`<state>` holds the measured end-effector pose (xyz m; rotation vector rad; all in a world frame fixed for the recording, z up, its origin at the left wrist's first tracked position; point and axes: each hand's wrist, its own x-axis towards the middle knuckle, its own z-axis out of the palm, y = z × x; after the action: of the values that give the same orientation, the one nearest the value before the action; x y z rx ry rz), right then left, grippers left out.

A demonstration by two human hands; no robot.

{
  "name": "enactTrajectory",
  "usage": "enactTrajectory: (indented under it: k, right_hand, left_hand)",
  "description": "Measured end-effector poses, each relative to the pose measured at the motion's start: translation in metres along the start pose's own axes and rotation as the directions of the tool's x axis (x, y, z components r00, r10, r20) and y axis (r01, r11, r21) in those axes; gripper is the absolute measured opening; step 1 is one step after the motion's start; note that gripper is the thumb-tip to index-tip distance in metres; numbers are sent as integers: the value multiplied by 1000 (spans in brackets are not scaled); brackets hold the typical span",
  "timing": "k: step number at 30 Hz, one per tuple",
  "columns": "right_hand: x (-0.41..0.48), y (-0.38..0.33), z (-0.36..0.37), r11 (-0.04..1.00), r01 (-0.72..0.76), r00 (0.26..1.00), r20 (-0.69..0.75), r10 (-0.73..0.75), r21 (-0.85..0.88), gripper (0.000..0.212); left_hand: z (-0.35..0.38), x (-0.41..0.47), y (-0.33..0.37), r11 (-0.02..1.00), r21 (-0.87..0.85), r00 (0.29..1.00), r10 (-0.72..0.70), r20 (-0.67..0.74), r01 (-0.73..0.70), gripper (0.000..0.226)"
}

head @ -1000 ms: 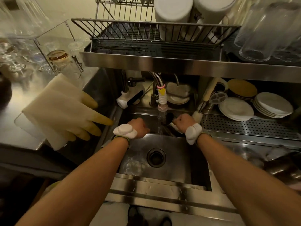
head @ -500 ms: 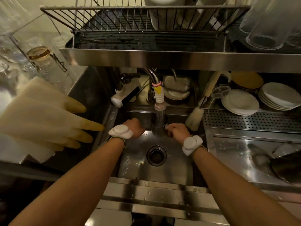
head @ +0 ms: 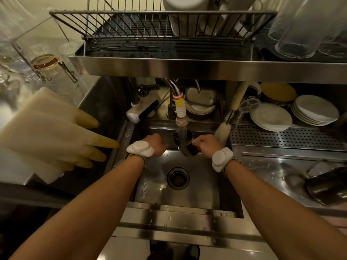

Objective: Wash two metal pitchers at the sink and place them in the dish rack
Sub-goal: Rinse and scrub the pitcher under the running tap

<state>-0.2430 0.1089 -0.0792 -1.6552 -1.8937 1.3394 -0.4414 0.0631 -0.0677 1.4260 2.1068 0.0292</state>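
Note:
A small metal pitcher [head: 185, 147] is held upright in the sink [head: 199, 192], right under the faucet [head: 180, 111]. Water runs from the spout into its mouth. My right hand [head: 205, 144] grips the pitcher from its right side. My left hand [head: 155, 144] hovers curled just left of the pitcher, apart from it, and nothing shows in it. A second metal pitcher [head: 330, 188] lies on its side on the wet drainboard at the right. The wire dish rack [head: 142, 25] stands on the steel shelf above the sink.
Yellowed rubber gloves [head: 56, 132] lie on the left counter, their fingers over the sink edge. A bottle brush [head: 223, 128] leans behind my right hand. Stacked plates [head: 270, 117] sit under the shelf. Glasses [head: 300, 34] and white containers [head: 185, 15] crowd the rack's right half.
The pitcher has come up under the faucet and water now pours into it. My right hand moved with it. My left hand has stayed in place.

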Motion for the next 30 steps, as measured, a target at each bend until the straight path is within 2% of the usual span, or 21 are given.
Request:
enactTrajectory:
  k: [5, 11, 13, 15, 18, 20, 26, 30]
  right_hand:
    - [-13, -17, -25, 969, 55, 993, -90, -78, -240, 25]
    - [-27, -48, -52, 803, 84, 990, -45, -136, -589, 22]
    - [-33, -58, -57, 730, 96, 987, -31, -158, -676, 29]
    - [-35, -67, -58, 682, 106, 985, -17, -170, -724, 31]
    - [-38, -77, -59, 604, 119, 982, 5, -187, -788, 15]
    - [-38, -81, -60, 561, 136, 978, 19, -209, -816, 12]
    - [-41, -91, -60, 462, 156, 968, 42, -248, -873, 7]
    - [-43, -98, -61, 399, 174, 962, 69, -265, -900, 13]
  left_hand:
    - [-10, -13, 9, 999, 17, 999, 34, -22, -34, 36]
    - [-24, -26, 21, 996, 52, 992, 82, -99, -77, 35]
    - [-27, -28, 23, 995, 60, 989, 81, -123, -74, 38]
    - [-28, -29, 24, 995, 62, 987, 86, -134, -78, 38]
    - [-28, -31, 24, 994, 62, 985, 97, -143, -89, 37]
    - [-28, -32, 23, 994, 62, 985, 97, -143, -89, 36]
    - [-26, -33, 19, 994, 70, 984, 93, -153, -83, 38]
    - [-29, -35, 19, 996, 49, 984, 81, -158, -74, 37]
